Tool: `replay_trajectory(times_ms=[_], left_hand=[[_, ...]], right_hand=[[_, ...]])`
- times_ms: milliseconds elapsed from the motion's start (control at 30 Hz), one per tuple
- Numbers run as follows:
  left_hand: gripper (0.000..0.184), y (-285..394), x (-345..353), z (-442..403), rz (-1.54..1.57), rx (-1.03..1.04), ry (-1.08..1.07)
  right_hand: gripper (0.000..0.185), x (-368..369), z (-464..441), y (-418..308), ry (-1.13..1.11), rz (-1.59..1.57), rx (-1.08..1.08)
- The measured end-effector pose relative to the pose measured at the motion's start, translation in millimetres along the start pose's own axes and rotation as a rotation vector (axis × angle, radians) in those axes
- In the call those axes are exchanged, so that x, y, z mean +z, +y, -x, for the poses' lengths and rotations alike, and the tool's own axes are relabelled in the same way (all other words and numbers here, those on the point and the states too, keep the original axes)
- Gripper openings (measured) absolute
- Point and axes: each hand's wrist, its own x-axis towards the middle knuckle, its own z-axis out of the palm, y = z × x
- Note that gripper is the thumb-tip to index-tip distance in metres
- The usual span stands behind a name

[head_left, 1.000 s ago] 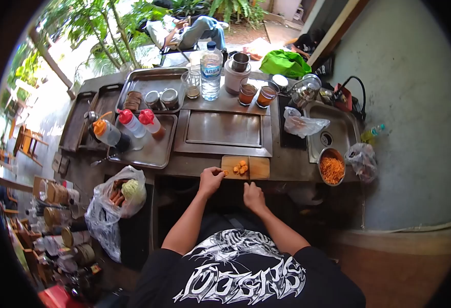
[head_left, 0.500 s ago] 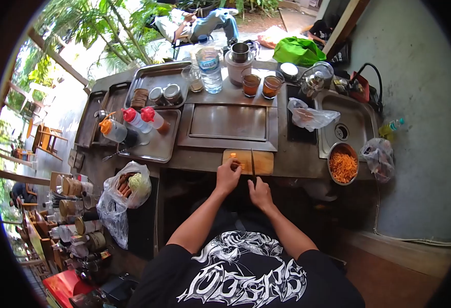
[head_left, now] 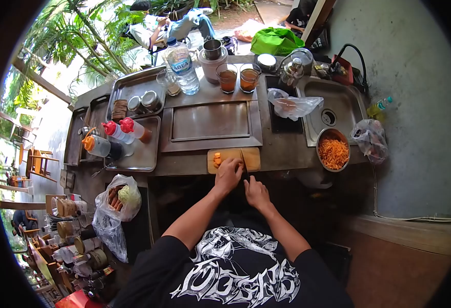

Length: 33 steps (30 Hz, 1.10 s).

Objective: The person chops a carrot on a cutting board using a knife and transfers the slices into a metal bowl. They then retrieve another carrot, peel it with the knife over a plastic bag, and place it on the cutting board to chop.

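A small wooden cutting board (head_left: 253,160) lies at the counter's front edge. Cut orange carrot pieces (head_left: 217,159) rest near its left end. My left hand (head_left: 229,174) is closed over the middle of the board, fingertips bent down on a carrot piece that they mostly cover. Wrapped round the handle of a dark knife (head_left: 243,157) is my right hand (head_left: 256,193), just off the board's front edge. The blade points away from me and stands right beside my left fingertips.
A steel bowl of shredded carrot (head_left: 333,154) sits by the sink (head_left: 356,102). Behind the board is a framed metal plate (head_left: 210,122). Squeeze bottles (head_left: 97,146) stand on a tray at left; a plastic bag of vegetables (head_left: 128,197) lies nearer. A person reclines beyond the counter.
The knife has come leftward against my left fingertips. My left hand has moved toward the board's middle, and more carrot pieces show at its left end. The whole view has shifted slightly.
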Motion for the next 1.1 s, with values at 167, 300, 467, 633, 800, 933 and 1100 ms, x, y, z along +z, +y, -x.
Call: replay_trajectory(times_ms=[167, 300, 467, 633, 800, 933, 1100], left_hand=[[0.009, -3.8, 0.0, 4.9, 0.012, 0.052, -0.042], [0.011, -13.7, 6.0, 7.3, -0.116, 0.154, -0.082], [0.015, -14.2, 4.7, 10.8, -0.233, 0.297, -0.114], [0.015, -13.9, 0.3, 6.7, -0.268, 0.284, -0.162], [0.012, -11.9, -2.0, 4.8, -0.204, 0.27, -0.14], [0.011, -14.5, -0.3, 5.6, -0.203, 0.262, -0.145], [0.01, -13.4, -4.8, 3.9, -0.159, 0.269, -0.12]], right_hand=[[0.032, -1.2, 1.6, -11.0, 0.018, 0.072, 0.017], [0.029, -3.1, 7.4, -21.8, 0.042, 0.12, 0.015], [0.026, 20.4, 4.3, -12.7, 0.076, 0.183, -0.007], [0.025, 12.3, -3.1, -15.6, 0.069, 0.198, -0.011], [0.024, 9.4, 1.4, -20.4, -0.004, 0.178, 0.015], [0.024, 8.2, -5.4, -16.9, 0.006, 0.183, -0.003], [0.025, 13.3, -4.7, -18.8, -0.021, 0.203, 0.038]])
